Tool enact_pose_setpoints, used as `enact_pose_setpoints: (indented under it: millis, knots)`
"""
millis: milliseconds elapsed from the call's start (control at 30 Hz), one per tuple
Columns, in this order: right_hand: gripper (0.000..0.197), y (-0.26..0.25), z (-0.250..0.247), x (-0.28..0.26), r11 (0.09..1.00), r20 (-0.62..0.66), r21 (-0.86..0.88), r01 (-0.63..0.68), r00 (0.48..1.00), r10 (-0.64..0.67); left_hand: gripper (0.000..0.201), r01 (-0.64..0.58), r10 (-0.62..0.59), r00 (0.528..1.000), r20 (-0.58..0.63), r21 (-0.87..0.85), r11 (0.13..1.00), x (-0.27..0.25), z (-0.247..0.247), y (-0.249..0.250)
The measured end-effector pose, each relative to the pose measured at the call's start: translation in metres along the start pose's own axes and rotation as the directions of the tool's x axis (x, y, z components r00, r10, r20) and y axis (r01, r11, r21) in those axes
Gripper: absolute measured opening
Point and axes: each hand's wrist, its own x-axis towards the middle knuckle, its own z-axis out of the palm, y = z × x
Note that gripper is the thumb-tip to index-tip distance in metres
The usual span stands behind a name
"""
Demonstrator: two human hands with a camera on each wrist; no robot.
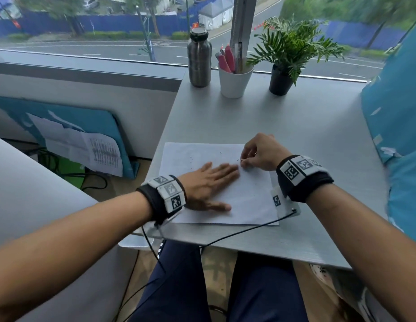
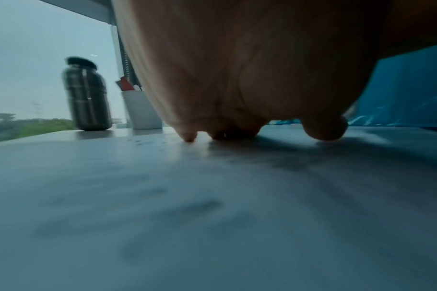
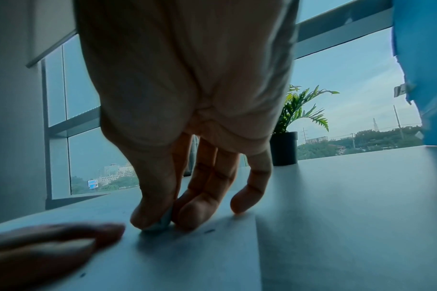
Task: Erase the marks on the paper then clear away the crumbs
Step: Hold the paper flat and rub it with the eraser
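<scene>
The left hand (image 1: 203, 185) lies flat on the paper (image 1: 246, 198) with its fingers straight and spread a little, pressing the sheet down near its middle. The right hand (image 1: 260, 153) is curled, and its thumb and fingers pinch a small pale eraser (image 3: 160, 222) whose bottom touches the paper close to the sheet's right edge, just beside the left hand's fingertips (image 1: 233, 169). In the right wrist view the little finger also touches down by the paper's edge. Tiny dark crumbs (image 1: 237, 159) lie on the paper next to the eraser, and a few more specks sit toward the sheet's far left part. The paper lies on a gray table (image 1: 306, 140), near the table's front edge and closer to its left side. Both wrists wear black bands with square black-and-white tags, and thin black wires hang from them over the table's front edge. At the far edge of the table, by the window, three things stand in a row: a metal bottle (image 1: 199, 58) with a dark cap on the left, a white cup (image 1: 234, 82) with red pens in the middle, and a small green plant in a black pot (image 1: 281, 81) on the right. A blue cloth (image 1: 397, 112) hangs at the right side of the table. Below the front edge are the person's legs in dark blue trousers.
</scene>
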Motion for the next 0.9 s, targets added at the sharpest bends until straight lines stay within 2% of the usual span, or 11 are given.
enact_pose_setpoints:
  millis: [67, 167, 233, 333, 400, 467, 533, 600, 733, 833, 900]
  knots:
    - [0.006, 0.001, -0.001, 0.000, 0.999, 0.006, 0.033, -0.016, 1.000, 0.016, 0.092, 0.138, -0.138, 0.990, -0.009, -0.002, 0.990, 0.007, -0.009, -0.022]
    - [0.007, 0.001, -0.001, -0.001, 0.999, 0.013, 0.043, -0.031, 0.999, 0.030, 0.099, 0.381, -0.381, 0.924, -0.010, 0.047, 0.923, 0.015, -0.028, -0.048]
    - [0.007, 0.001, -0.001, 0.001, 0.998, 0.010, 0.049, -0.035, 0.999, 0.034, 0.104, 0.352, -0.350, 0.936, -0.041, 0.100, 0.931, 0.013, -0.032, -0.043]
    - [0.007, 0.001, -0.001, 0.001, 0.999, 0.011, 0.039, -0.015, 1.000, 0.015, 0.101, 0.036, -0.040, 0.998, 0.045, 0.096, 0.995, 0.007, -0.022, -0.018]
    - [0.007, 0.001, -0.001, 0.002, 1.000, 0.011, 0.023, -0.010, 1.000, 0.010, 0.098, -0.015, 0.012, 0.996, 0.087, 0.028, 0.999, 0.008, -0.017, -0.016]
    - [0.007, 0.000, -0.001, 0.002, 0.999, 0.018, 0.033, -0.024, 1.000, 0.024, 0.099, 0.110, -0.109, 0.993, 0.053, -0.013, 0.994, 0.012, -0.021, -0.032]
    - [0.007, 0.000, -0.001, 0.003, 0.999, 0.020, 0.033, -0.035, 0.999, 0.034, 0.107, 0.262, -0.260, 0.964, 0.049, -0.045, 0.964, 0.015, -0.030, -0.049]
    - [0.006, -0.001, -0.002, 0.002, 0.999, 0.020, 0.023, -0.040, 0.999, 0.039, 0.117, 0.342, -0.339, 0.939, 0.059, -0.048, 0.939, 0.016, -0.036, -0.056]
    - [0.006, -0.003, -0.005, 0.005, 0.998, 0.039, 0.010, -0.064, 0.997, 0.064, 0.125, 0.414, -0.414, 0.910, 0.017, -0.038, 0.909, 0.011, -0.029, -0.048]
    - [0.007, -0.009, -0.008, 0.012, 0.996, 0.072, -0.005, -0.090, 0.993, 0.090, 0.133, 0.409, -0.411, 0.911, 0.017, -0.143, 0.901, 0.001, -0.015, -0.047]
    - [0.009, -0.020, -0.007, 0.019, 0.996, 0.000, 0.033, -0.080, 0.997, 0.080, 0.139, 0.407, -0.411, 0.912, 0.008, -0.162, 0.899, -0.001, -0.011, -0.046]
